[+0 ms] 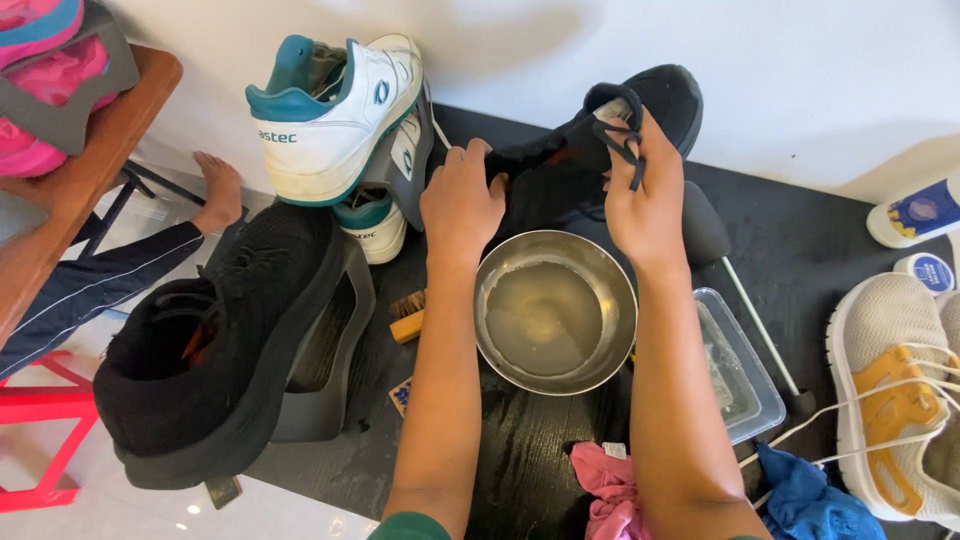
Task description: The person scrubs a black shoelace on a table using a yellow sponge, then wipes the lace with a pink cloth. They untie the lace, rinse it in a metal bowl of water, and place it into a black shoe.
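Black knit shoe (580, 150) with black rubber sole, held raised and tilted above a steel bowl of cloudy water (555, 312), toe pointing away toward the wall, black lace hanging loose at its collar

Two black shoes are counted: one (560, 165) gripped by both hands above the bowl, one (215, 340) lying left of the left hand (462, 200). Two white-and-teal sneakers (335, 120) are stacked beyond the left hand. One white-and-yellow sneaker (895, 390) is seen right of the right hand (645, 205). One steel bowl (555, 312), one clear plastic tub (740, 375), one brush (406, 318), two cloths, pink (610, 490) and blue (810, 500), and two white containers (915, 215) are counted.
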